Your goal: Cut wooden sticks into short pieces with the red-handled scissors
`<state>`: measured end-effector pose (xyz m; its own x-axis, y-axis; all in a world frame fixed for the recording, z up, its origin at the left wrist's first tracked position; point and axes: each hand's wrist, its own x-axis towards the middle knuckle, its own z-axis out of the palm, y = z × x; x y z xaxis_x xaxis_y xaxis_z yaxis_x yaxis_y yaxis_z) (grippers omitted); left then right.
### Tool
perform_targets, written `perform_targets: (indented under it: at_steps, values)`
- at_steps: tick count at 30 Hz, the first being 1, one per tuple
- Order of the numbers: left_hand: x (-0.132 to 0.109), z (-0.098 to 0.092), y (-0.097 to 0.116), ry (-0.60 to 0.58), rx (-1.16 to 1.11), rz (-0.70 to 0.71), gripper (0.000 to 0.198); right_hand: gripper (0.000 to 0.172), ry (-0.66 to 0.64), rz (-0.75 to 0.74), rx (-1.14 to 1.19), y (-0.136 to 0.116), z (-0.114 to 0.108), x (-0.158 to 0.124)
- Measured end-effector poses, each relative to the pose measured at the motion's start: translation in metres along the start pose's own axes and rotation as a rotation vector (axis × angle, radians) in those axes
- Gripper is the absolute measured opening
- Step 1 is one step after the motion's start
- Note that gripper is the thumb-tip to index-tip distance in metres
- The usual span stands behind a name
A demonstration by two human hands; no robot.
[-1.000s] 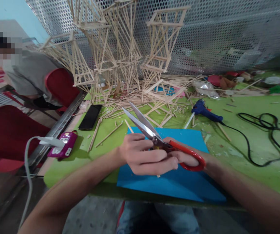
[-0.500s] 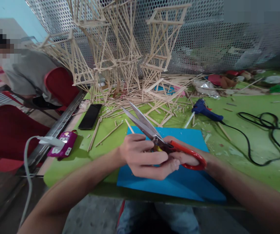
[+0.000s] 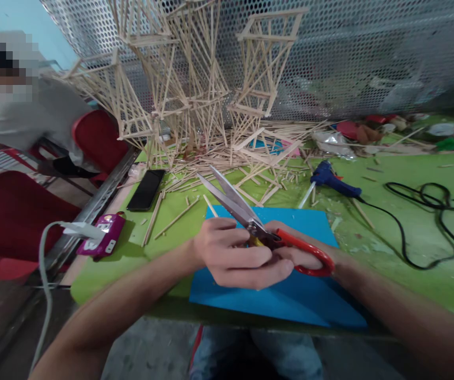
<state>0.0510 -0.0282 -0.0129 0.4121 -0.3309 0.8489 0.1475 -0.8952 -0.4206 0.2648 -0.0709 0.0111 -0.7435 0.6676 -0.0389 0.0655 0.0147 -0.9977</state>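
My right hand [image 3: 301, 257] grips the red handles of a pair of scissors [image 3: 234, 203], whose steel blades stand slightly apart and point up to the left. My left hand [image 3: 234, 253] is curled in front of the pivot, fingers closed against the right hand; a small yellowish piece shows between the fingers at the pivot, too hidden to name. Both hands hover over a blue sheet [image 3: 290, 301] on the green table [image 3: 408, 248].
Tall wooden stick frames [image 3: 195, 84] and a heap of loose sticks [image 3: 250, 153] fill the table's back. A blue glue gun [image 3: 331, 178] with black cord [image 3: 428, 221] lies right. A black phone [image 3: 146, 189] and purple power strip [image 3: 102, 235] lie left. Another person [image 3: 32, 116] sits beside red chairs.
My hands and the scissors have barely moved; the left fingers shifted slightly at the pivot. The person at the left leaned a little further left.
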Motion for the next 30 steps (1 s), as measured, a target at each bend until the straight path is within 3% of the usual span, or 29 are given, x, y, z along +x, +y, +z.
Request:
perform_targets:
  at_steps: [4, 12, 19, 22, 25, 30]
  values:
    - [0.011, 0.0, 0.0, 0.079, 0.016, -0.008, 0.022, 0.026, -0.007, -0.001, -0.007, -0.001, 0.0, 0.002]
    - [-0.006, -0.002, 0.003, -0.1, -0.026, -0.04, 0.027, 0.024, 0.064, 0.075, -0.03, -0.002, 0.001, -0.004]
    - [0.003, 0.002, -0.001, 0.047, -0.048, 0.002, 0.023, 0.015, 0.056, 0.02, -0.009, -0.002, 0.002, -0.003]
    - [0.0, 0.004, -0.001, -0.029, -0.023, -0.047, 0.03, 0.018, 0.051, 0.013, -0.032, -0.003, 0.002, -0.002]
    - [-0.002, 0.003, 0.0, -0.105, -0.057, -0.099, 0.036, 0.009, 0.08, 0.031, -0.033, -0.003, 0.003, -0.003]
    - [0.0, 0.002, 0.001, -0.144, -0.158, -0.174, 0.032, 0.007, 0.067, 0.047, 0.002, -0.004, 0.003, -0.003]
